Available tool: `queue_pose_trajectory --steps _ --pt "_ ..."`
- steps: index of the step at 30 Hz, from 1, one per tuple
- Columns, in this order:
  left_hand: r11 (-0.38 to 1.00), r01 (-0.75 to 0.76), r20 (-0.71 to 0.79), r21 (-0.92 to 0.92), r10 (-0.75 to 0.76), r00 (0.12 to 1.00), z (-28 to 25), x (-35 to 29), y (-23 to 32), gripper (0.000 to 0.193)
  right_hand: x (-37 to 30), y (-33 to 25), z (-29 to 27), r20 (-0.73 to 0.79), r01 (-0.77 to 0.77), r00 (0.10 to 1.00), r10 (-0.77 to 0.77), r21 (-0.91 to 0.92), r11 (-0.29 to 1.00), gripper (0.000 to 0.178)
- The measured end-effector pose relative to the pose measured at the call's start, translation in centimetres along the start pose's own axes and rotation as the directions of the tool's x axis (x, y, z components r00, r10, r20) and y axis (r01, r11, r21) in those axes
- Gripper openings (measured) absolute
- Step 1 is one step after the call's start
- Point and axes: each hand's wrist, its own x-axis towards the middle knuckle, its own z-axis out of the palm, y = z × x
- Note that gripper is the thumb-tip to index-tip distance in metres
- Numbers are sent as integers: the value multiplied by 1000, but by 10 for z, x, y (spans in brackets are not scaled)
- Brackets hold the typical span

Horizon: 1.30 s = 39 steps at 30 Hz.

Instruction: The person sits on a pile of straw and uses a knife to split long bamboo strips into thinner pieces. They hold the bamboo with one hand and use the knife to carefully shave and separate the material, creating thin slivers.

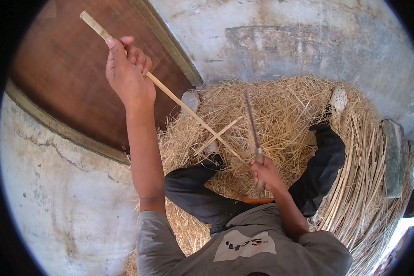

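Observation:
My left hand [129, 69] is raised at the upper left, its fingers closed round a long pale bamboo strip [184, 105]. The strip's thicker end points up past the thumb. From there it slants down to the right, and its thin lower end comes close to my right hand [265, 174]; whether they touch I cannot tell. That hand grips the wooden handle of a knife [251, 117], whose long, narrow, dark blade points away from me. A short pale strip [218, 135] crosses behind the bamboo strip, above the shavings.
Straw-like shavings [280, 106] heap between and around my dark-trousered legs. Many long split strips [354, 184] lie in a bundle at right, beside a dark green slab [393, 158]. A brown door [87, 78] stands at left; a stained wall [299, 41] rises behind.

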Motion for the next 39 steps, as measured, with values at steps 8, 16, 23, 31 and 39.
queue_pose_trajectory --steps 8,16,23,31,39 --pt "995 -97 -43 15 97 994 20 -24 2 34 -96 -56 104 399 311 870 -289 11 950 25" --pt "990 -141 -50 -8 140 989 36 -40 8 37 -81 -69 135 278 641 746 -606 -52 766 22" --pt "994 -102 -11 44 102 995 33 -37 1 32 -59 7 92 200 -77 973 112 -176 981 42" --pt "995 -95 -20 -2 95 995 27 -35 7 30 -51 -9 126 200 518 854 -481 -238 822 42" --pt "997 -78 -48 -2 78 996 11 -29 1 27 -39 44 101 123 -56 990 67 -90 994 37"
